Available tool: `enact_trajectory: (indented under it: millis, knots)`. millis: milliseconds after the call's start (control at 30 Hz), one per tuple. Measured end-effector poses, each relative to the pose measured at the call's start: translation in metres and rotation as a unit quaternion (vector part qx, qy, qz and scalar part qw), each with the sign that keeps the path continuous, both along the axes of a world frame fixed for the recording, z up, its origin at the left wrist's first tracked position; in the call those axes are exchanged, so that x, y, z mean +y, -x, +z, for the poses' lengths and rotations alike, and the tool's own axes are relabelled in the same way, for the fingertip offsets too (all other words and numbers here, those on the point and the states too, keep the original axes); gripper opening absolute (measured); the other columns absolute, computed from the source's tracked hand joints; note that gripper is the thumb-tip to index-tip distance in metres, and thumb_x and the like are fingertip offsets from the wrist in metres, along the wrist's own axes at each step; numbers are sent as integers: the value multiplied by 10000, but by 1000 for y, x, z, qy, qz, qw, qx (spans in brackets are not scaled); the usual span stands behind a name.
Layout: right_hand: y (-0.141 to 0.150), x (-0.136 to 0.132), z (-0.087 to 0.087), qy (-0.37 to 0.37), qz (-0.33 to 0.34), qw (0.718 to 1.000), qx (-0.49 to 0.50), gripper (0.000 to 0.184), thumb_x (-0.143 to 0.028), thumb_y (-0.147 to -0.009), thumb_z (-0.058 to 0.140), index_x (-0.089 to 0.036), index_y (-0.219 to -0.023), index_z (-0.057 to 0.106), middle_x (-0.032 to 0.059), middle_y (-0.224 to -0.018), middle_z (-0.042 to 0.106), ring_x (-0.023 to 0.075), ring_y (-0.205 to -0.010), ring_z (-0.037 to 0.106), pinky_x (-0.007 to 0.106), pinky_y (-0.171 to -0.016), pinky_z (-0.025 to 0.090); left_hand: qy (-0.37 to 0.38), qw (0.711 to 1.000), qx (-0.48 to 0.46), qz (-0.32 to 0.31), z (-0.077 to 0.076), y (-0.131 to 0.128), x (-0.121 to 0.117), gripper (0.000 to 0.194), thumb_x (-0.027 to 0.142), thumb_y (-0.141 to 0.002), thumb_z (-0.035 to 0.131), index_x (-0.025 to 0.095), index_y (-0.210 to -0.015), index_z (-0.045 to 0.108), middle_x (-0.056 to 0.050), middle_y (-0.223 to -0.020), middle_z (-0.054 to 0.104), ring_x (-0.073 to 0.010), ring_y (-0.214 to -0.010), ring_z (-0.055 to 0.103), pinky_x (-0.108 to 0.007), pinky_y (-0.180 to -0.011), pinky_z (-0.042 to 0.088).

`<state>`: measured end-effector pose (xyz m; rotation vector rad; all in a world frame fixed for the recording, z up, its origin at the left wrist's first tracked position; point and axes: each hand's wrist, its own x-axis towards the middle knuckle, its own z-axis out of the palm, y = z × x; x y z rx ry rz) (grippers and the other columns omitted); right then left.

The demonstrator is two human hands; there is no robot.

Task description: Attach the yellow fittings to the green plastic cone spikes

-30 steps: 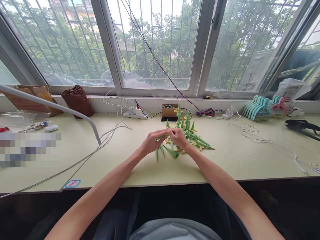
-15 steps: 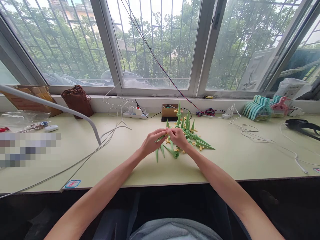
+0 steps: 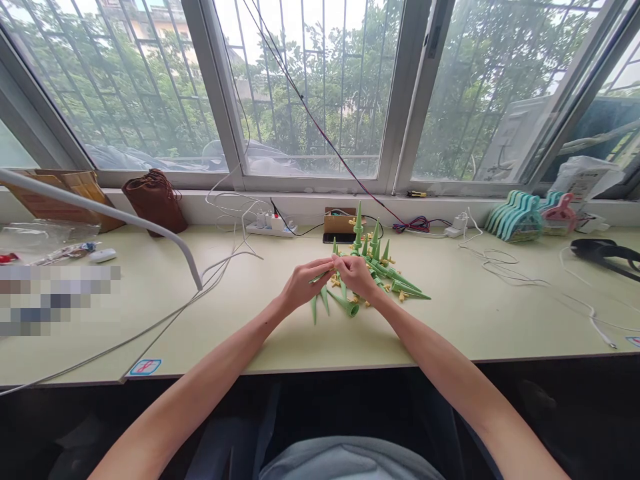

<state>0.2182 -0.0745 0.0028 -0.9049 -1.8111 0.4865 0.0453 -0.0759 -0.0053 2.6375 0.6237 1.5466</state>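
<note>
My left hand (image 3: 305,283) is closed around a green plastic watering spike (image 3: 319,277), whose tip sticks out below the fingers. Against its fingertips, my right hand (image 3: 356,275) is pinched closed; what lies between the fingers is hidden. Both hands hover over a cluster of similar spikes with small yellow valves (image 3: 401,297). Several spikes stand upright behind the hands, among them a tall one (image 3: 358,230). Others lie flat, including a hollow cone (image 3: 351,308) with its wide mouth toward me and a long spike (image 3: 413,289) at the right.
Behind the cluster are a dark phone (image 3: 338,238) and a small cardboard box (image 3: 336,220). A power strip (image 3: 273,229) stands left of them. White cables (image 3: 200,293) cross the table on the left. Teal hangers (image 3: 515,217) and a black strap-like object (image 3: 607,253) lie at the right.
</note>
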Motion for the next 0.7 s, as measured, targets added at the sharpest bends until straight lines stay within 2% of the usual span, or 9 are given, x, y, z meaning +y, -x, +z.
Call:
enact_trajectory:
  millis: [300,500,700]
  knots:
    - [-1,1,-2,-5,6,1000,-2,515,-479,-953,385,-204,-542,242,-42,-512,213,91,-515,200,263,-503,184,37,999,18,18,-1,1,2,223,275,-940,559,224,-1062,737,-81,-1144,726,-194,-951,723,-297,-822,601]
    - [-2,3,-3,2,17,1000,-14,522,-503,-953,382,-200,-540,279,-43,-505,245,88,-508,223,258,-504,201,36,999,18,3,3,1,0,213,262,-944,553,197,-1012,745,-99,-1125,730,-152,-775,721,-244,-688,591]
    - [-3,5,-6,-6,29,999,-43,505,-508,-953,388,-195,-561,327,-42,-507,295,90,-507,263,255,-505,216,38,999,28,4,6,2,-1,231,257,-953,533,185,-952,752,-105,-1104,734,-145,-758,710,-228,-681,580]
